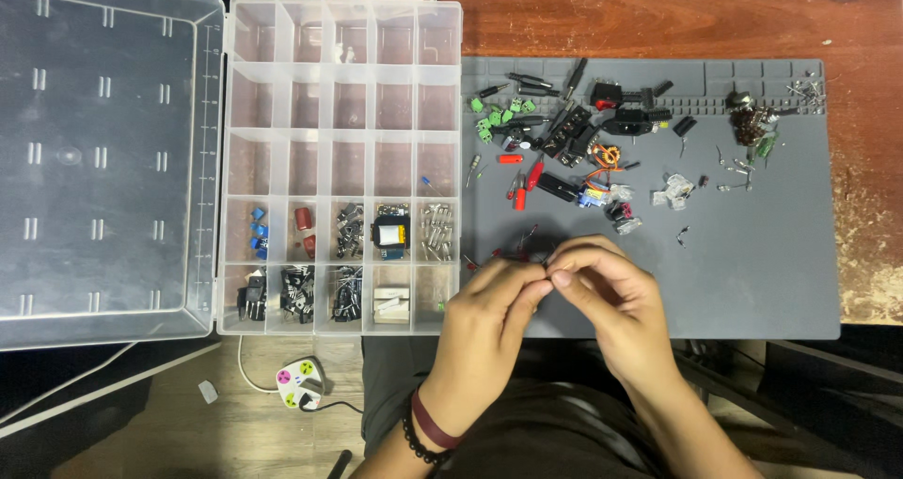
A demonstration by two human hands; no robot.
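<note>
To the far left of the fingers, a clear plastic organiser box (pixel 339 159) is seen lying open on the worktop (pixel 658 18), its lid (pixel 103 150) folded out flat; only the two compartment rows nearest the person are filled, with blue, red, black and silvery parts. The left hand (pixel 484 324) is brought in over the near edge of a grey mat (pixel 752 253), its fingers (pixel 527 277) curled and closed toward those of the other hand. Between the two sets of fingertips a very small part (pixel 548 270) is pinched; it is almost wholly hidden by them, so that its shape and colour cannot be told. Just behind the fingers, a few thin red-tipped pieces (pixel 513 249) lie on the mat. The right hand (pixel 611 300) meets the left from the other side, its fingers (pixel 569 280) likewise bent and closed on the same part. Farther behind the fingers and to their right, a loose heap of components (pixel 564 136) is spread over the mat: green terminal blocks, black housings, red pieces and clear bits.
</note>
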